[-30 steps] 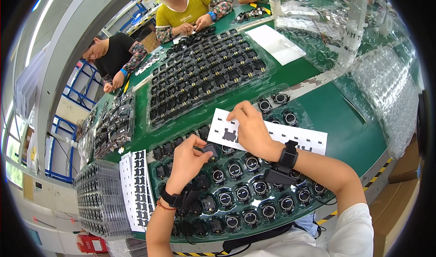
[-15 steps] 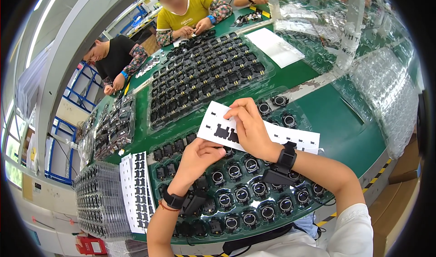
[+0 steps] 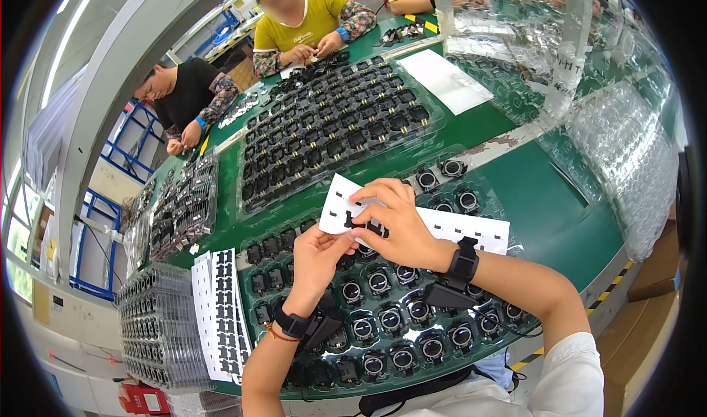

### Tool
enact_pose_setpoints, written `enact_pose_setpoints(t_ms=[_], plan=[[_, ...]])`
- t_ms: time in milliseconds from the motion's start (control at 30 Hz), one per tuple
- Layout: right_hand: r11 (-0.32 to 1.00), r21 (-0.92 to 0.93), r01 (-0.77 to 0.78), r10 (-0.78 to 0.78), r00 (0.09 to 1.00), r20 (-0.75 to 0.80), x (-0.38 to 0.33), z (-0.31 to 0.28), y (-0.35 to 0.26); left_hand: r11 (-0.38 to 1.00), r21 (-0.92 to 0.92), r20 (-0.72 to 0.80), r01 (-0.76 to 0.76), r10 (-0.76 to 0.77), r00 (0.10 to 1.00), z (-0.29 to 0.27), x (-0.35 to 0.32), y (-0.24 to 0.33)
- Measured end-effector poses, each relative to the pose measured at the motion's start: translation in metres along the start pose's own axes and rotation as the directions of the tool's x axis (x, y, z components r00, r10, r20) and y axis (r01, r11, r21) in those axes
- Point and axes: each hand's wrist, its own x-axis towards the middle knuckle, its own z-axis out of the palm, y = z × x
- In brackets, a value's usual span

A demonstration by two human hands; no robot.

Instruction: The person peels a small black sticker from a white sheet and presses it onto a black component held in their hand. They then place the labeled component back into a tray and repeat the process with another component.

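Observation:
A white sticker sheet (image 3: 471, 228) with black die-cut pieces is held over a tray of parts, its left end bent upward. My left hand (image 3: 317, 261) is closed at the sheet's lower edge, thumb and forefinger pinched together. My right hand (image 3: 398, 225) lies across the sheet, its thumb and forefinger closing on a black sticker (image 3: 350, 217) near the left end. The fingertips of both hands almost meet, so the exact grip is partly hidden. Beneath them, the clear plastic tray (image 3: 495, 189) carries rows of black parts with round, lens-like rings (image 3: 389, 318).
More sticker sheets (image 3: 225, 314) lie left of the tray, beside a stack of clear trays (image 3: 158, 329). A large tray of black housings (image 3: 331, 130) sits further back. White paper (image 3: 445, 82) and bubble wrap (image 3: 626, 152) are to the right. Two co-workers (image 3: 302, 27) (image 3: 180, 97) work across the table.
My right hand has shifted down and left along the sheet, its fingers curling in beside my left fingertips. The sheet has moved slightly down and left.

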Motion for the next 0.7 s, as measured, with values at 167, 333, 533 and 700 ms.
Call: enact_pose_setpoints(t_ms=[167, 333, 533, 700], plan=[[0.999, -0.018, 0.044, -0.044, 0.999, -0.013, -0.001, 0.004, 0.004, 1.0, 0.008, 0.011, 0.025, -0.025, 1.0, -0.003, 0.002, -0.002], [1.0, -0.01, -0.024, 0.024, 0.999, -0.04, -0.001, 0.007, 0.0, 0.987, -0.155, -0.05, 0.033, -0.041, 0.998, 0.004, 0.004, 0.0], [0.999, -0.039, -0.013, 0.014, 1.0, 0.005, -0.004, 0.012, 0.001, 0.986, -0.114, 0.006, 0.118, -0.118, 0.993, 0.002, 0.004, 0.005], [0.996, -0.089, 0.012, -0.013, 1.0, -0.013, -0.003, 0.014, 0.004, 0.994, -0.069, -0.012, 0.09, -0.091, 0.996, 0.002, 0.005, 0.003]])
